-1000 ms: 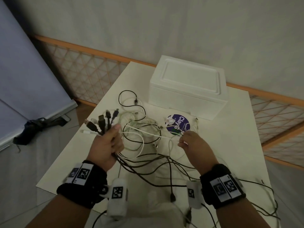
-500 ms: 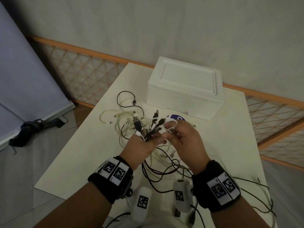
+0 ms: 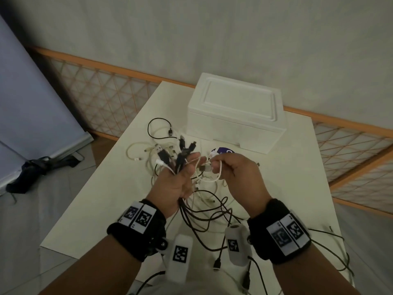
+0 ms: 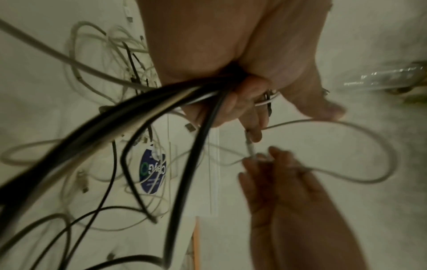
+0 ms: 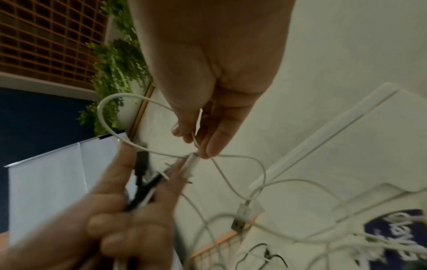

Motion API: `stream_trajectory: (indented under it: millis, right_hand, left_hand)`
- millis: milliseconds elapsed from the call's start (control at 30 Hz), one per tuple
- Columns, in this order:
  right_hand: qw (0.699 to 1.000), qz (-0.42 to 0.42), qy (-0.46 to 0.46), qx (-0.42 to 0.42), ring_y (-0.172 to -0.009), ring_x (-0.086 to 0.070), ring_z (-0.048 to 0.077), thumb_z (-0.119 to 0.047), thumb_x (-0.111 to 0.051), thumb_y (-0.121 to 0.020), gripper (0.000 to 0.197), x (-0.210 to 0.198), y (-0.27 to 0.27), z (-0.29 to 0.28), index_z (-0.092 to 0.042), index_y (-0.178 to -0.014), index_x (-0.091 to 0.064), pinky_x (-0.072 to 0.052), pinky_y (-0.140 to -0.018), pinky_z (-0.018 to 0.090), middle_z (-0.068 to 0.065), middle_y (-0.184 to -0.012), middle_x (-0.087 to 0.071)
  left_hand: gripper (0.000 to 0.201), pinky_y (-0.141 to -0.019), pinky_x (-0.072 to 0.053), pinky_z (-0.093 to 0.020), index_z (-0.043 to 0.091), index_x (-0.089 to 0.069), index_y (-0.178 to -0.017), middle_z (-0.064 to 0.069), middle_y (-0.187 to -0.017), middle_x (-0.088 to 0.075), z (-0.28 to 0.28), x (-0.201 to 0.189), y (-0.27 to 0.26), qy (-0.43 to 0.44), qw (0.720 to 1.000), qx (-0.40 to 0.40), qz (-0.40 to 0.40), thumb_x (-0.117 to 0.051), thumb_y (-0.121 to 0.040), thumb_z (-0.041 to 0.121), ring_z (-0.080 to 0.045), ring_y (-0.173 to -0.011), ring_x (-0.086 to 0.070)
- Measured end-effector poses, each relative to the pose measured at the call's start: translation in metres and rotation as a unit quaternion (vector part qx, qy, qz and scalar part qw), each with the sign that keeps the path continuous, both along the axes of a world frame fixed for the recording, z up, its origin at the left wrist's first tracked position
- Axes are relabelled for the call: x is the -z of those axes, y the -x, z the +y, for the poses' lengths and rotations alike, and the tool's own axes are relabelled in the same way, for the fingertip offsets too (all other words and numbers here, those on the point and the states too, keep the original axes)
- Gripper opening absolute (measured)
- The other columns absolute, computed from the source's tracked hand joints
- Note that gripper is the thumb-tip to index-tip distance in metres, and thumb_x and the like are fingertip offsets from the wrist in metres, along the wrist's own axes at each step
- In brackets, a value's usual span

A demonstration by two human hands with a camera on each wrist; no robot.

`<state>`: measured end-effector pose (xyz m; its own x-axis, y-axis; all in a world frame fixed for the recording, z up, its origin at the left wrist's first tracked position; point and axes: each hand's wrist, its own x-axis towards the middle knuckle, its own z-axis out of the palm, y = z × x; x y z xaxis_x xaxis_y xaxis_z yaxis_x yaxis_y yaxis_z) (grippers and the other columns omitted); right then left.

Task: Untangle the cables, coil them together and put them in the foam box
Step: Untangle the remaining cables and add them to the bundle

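My left hand (image 3: 180, 177) grips a bundle of black and white cables (image 3: 170, 158) above the table, their plugs fanned out past the fingers and the cords trailing down (image 4: 129, 109) towards me. My right hand (image 3: 229, 169) pinches the plug end of a white cable (image 3: 220, 173) and holds it against the left hand's fingertips (image 5: 180, 169); the cord loops around it (image 5: 104, 109). More tangled cables (image 3: 153, 150) lie on the table. The white foam box (image 3: 236, 111) stands shut with its lid on at the table's far end.
A round blue sticker (image 3: 221, 151) lies on the white table (image 3: 89, 209) in front of the box. Black cords trail over the table's near right edge (image 3: 336, 248). An orange lattice rail (image 3: 102, 96) runs behind; a dark bundle (image 3: 32, 171) lies on the floor at left.
My hands, apart a second ago with a white cable stretched between them, have come together. The left hand moved right with its bundle, and the right hand brought the white plug to it.
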<state>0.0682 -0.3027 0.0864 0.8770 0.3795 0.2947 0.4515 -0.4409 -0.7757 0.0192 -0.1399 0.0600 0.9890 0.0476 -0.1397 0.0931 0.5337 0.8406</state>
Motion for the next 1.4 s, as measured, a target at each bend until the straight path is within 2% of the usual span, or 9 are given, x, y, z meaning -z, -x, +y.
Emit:
stream_trajectory:
  millis: [133, 267, 433, 500, 633, 800, 1033, 1200, 1400]
  right_hand:
    - [0.996, 0.014, -0.086, -0.004, -0.068, -0.064, 0.005, 0.010, -0.052, -0.088, 0.030, -0.023, 0.010, 0.002, -0.017, -0.090, -0.066, -0.051, -0.060, 0.017, -0.013, -0.079, -0.068]
    - [0.972, 0.113, -0.205, 0.009, -0.066, -0.069, 0.018, 0.000, -0.040, -0.092, 0.020, -0.031, 0.009, -0.005, -0.013, -0.087, -0.054, -0.050, -0.054, 0.026, 0.009, -0.086, -0.069]
    - [0.998, 0.042, 0.046, -0.005, -0.064, -0.064, 0.010, -0.013, -0.046, -0.092, 0.016, -0.012, 0.004, -0.008, -0.010, -0.084, -0.060, -0.055, -0.059, 0.036, -0.004, -0.071, -0.065]
    - [0.999, 0.033, 0.033, 0.017, -0.065, -0.064, 0.009, -0.008, -0.047, -0.093, 0.017, -0.012, 0.005, -0.007, -0.009, -0.086, -0.062, -0.055, -0.062, 0.038, -0.006, -0.071, -0.064]
    - [0.991, 0.047, -0.052, 0.117, -0.067, -0.065, 0.008, -0.003, -0.046, -0.095, 0.023, -0.022, 0.003, -0.017, -0.015, -0.088, -0.064, -0.054, -0.061, 0.029, -0.005, -0.079, -0.068]
    - [0.947, -0.054, 0.315, 0.023, -0.087, -0.060, 0.015, -0.015, -0.060, -0.089, 0.016, -0.016, -0.005, -0.026, -0.021, -0.088, -0.075, -0.048, -0.075, 0.029, -0.004, -0.096, -0.064]
    - [0.987, -0.031, 0.039, 0.155, -0.073, -0.064, 0.023, -0.020, -0.046, -0.093, 0.014, -0.010, -0.003, -0.037, -0.019, -0.093, -0.060, -0.054, -0.067, 0.045, 0.001, -0.078, -0.068]
    - [0.983, -0.017, 0.025, 0.181, -0.068, -0.055, 0.019, -0.033, -0.042, -0.099, 0.027, -0.015, -0.001, -0.062, -0.014, -0.083, -0.052, -0.046, -0.064, 0.034, 0.008, -0.072, -0.060]
    - [0.945, 0.231, -0.191, 0.131, -0.100, -0.064, 0.024, -0.038, -0.039, -0.099, 0.028, -0.012, 0.008, -0.057, -0.026, -0.078, -0.052, -0.051, -0.085, 0.044, 0.005, -0.107, -0.067]
  left_hand:
    - [0.066, -0.039, -0.028, -0.019, 0.023, -0.073, -0.087, 0.006, -0.051, -0.041, -0.013, 0.007, 0.001, -0.062, 0.997, 0.033, 0.028, -0.080, -0.045, 0.072, -0.005, -0.036, -0.030]
    - [0.007, -0.040, -0.028, -0.018, 0.022, -0.072, -0.087, 0.010, -0.047, -0.052, -0.019, 0.006, 0.002, -0.171, 0.982, 0.031, 0.069, -0.075, -0.081, 0.020, -0.005, -0.039, -0.031]
    - [0.004, -0.039, -0.027, -0.018, 0.015, -0.070, -0.088, 0.009, -0.049, -0.052, -0.023, 0.002, -0.004, -0.175, 0.984, -0.011, 0.038, -0.068, -0.086, 0.013, -0.006, -0.039, -0.032]
    - [0.007, -0.039, -0.027, -0.018, 0.017, -0.068, -0.082, 0.010, -0.049, -0.056, -0.020, 0.002, -0.006, -0.164, 0.985, -0.020, 0.050, -0.066, -0.088, 0.015, -0.006, -0.040, -0.031]
    - [0.026, -0.040, -0.022, -0.018, 0.027, -0.068, -0.067, -0.010, -0.099, -0.074, -0.009, 0.008, -0.009, -0.090, 0.991, -0.063, 0.077, -0.062, -0.090, 0.019, -0.008, -0.039, -0.026]
    - [0.014, -0.048, -0.016, -0.030, 0.032, -0.073, -0.073, -0.019, -0.103, -0.053, -0.008, 0.005, -0.004, -0.104, 0.993, -0.037, 0.041, -0.063, -0.082, 0.036, -0.009, -0.038, -0.023]
    - [0.033, -0.040, -0.022, -0.020, 0.018, -0.067, -0.069, -0.009, -0.084, -0.073, 0.006, 0.007, -0.001, -0.081, 0.989, -0.104, 0.065, -0.052, -0.097, 0.026, -0.007, -0.035, -0.026]
    - [0.032, -0.037, -0.022, -0.019, 0.017, -0.044, -0.068, 0.004, -0.047, -0.039, 0.036, 0.027, 0.003, -0.001, 0.967, -0.211, 0.141, -0.054, -0.097, 0.027, -0.008, -0.035, -0.024]
    - [0.026, -0.037, -0.021, -0.019, 0.014, -0.055, -0.073, 0.003, -0.050, -0.041, 0.030, 0.032, 0.010, -0.036, 0.965, -0.213, 0.150, -0.057, -0.095, 0.027, -0.007, -0.035, -0.026]
